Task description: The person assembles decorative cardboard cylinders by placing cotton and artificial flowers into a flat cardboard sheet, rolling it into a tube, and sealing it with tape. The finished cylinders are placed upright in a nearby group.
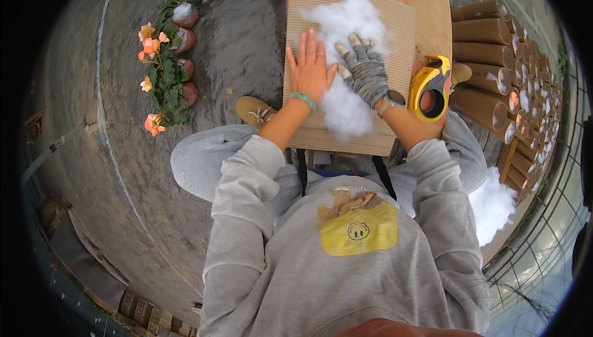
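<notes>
My left hand point(310, 68), bare with a green bangle at the wrist, lies flat with fingers spread on a sheet of corrugated cardboard point(386, 133). Beside it, my right hand point(365, 74) wears a grey striped glove with pale fingertips. Its fingers are spread over white fluffy stuffing point(349, 19). The fluff spreads beyond my fingertips and also shows between my wrists. What lies under my palms is hidden. A yellow and black tape dispenser point(430, 90) stands at the cardboard's right edge, close to my right forearm.
The cardboard rests on a brown box-like surface point(429, 3). Potted plants with orange flowers point(157, 59) line the ground at left. Brown cardboard tubes point(485, 56) are stacked at right, some with white stuffing in their ends. More white stuffing point(494, 204) lies by my right knee.
</notes>
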### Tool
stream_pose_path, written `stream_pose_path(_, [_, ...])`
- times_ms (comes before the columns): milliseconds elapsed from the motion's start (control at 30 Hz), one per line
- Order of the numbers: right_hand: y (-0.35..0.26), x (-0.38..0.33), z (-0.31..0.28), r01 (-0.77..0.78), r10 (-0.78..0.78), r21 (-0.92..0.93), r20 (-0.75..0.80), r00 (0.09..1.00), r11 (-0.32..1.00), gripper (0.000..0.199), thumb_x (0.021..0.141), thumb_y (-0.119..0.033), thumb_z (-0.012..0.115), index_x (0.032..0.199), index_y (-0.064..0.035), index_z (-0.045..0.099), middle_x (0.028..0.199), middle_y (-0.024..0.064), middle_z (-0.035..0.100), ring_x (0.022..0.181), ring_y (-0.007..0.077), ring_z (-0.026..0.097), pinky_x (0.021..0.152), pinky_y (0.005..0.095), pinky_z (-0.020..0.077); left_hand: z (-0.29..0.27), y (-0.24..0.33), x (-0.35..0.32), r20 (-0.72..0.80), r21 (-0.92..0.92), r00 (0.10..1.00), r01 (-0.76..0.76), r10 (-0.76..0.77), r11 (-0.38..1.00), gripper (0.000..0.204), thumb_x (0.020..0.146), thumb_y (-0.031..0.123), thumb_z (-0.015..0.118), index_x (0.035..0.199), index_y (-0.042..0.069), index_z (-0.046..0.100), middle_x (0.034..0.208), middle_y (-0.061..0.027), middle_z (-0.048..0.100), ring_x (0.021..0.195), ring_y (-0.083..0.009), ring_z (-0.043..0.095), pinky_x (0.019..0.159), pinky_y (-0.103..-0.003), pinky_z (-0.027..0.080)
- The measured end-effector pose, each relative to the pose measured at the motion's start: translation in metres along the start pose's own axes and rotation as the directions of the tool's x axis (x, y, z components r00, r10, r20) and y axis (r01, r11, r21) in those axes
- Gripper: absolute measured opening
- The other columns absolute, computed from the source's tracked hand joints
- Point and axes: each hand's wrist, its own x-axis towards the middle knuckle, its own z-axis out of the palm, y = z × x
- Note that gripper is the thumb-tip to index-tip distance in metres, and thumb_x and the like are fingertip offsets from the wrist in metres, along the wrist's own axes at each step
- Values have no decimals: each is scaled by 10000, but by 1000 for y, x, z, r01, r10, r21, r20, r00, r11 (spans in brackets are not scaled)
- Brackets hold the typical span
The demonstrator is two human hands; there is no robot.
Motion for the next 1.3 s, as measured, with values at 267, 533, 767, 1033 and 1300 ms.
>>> stream_pose_path(267, [39, 0, -3, -21, 153, 588, -175, 973, 809, 360, 780, -77, 590, 1137, -68, 551, 1096, 149, 557, 958, 269, 576, 802, 351, 468, 23, 2, 80, 189, -33, 961, -201, 203, 979, 399, 863, 260, 539, 1247, 155, 508, 1396, -43, 382, 1354, -234, 233, 1066, -499, 230])
stream_pose_path(533, [48, -26, 3, -37, -106, 497, 256, 961, 867, 309, 749, -77, 633, 1048, -48, 562, 969, 62, 584, 903, 227, 557, 787, 340, 456, 30, 16, 101, 223, 17, 970, -107, 101, 994, 648, 766, 608, 531, 1255, 182, 515, 1454, -82, 278, 1374, -300, 157, 1032, -510, 271])
stream_pose_path(767, [98, -39, -103, -255, 726, 878, -141, 673, 406, 194, 894, -162, 549, 1043, -37, 556, 912, 9, 561, 763, 80, 502, 678, 218, 434, -40, -34, 112, -148, 18, 840, -526, 522, 851, 364, 821, 383, 550, 1120, 179, 587, 1169, -66, 548, 1120, -249, 466, 837, -438, 408])
stream_pose_path(1033, [-68, -56, -83, -274, 249, 746, 149, 957, 607, 277, 937, -199, 479, 1099, 3, 577, 995, 86, 606, 892, 153, 535, 819, 285, 425, -28, -263, -4, 648, -565, 548, 812, -529, 148, 547, 834, 421, 561, 1167, -11, 529, 1152, -191, 563, 1044, -288, 560, 880, -378, 440])
stream_pose_path(1300, [-132, -18, -41, -420, 109, 862, 406, 907, 285, 579, 900, -353, 552, 1356, -69, 334, 928, 99, 575, 668, 115, 521, 628, 262, 444, 75, -397, -165, -116, -798, -61, 601, -991, 56, 822, 745, 439, 694, 1302, -75, 376, 1326, -184, 434, 1166, -294, 478, 975, -377, 377])
